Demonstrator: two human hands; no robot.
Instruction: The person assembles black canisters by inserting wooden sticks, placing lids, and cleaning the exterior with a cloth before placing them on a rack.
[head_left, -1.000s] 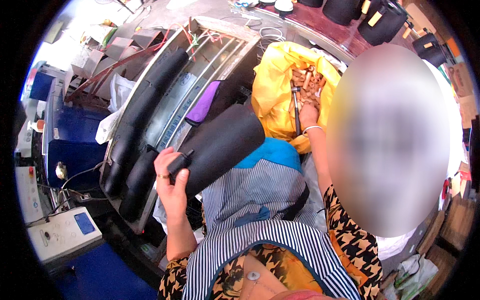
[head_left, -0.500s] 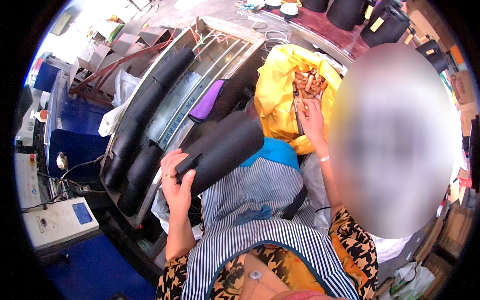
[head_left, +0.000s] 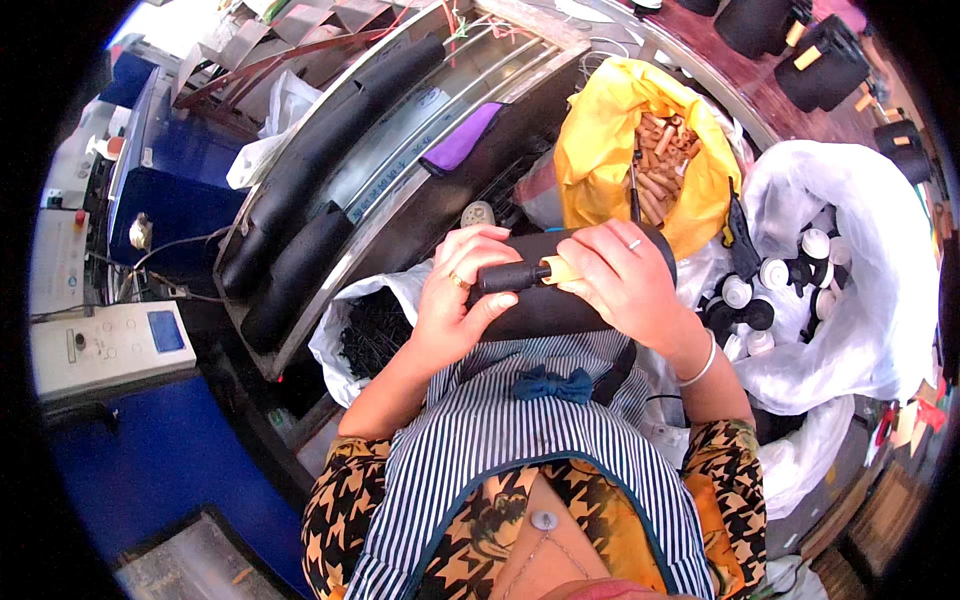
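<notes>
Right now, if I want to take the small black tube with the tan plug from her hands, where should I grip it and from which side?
Probably at the bare black middle of the small black tube, from above. It lies level across the larger black roll. The left hand wraps its left end, and the right hand pinches the tan plug at its right end, so only the middle is free.
</notes>
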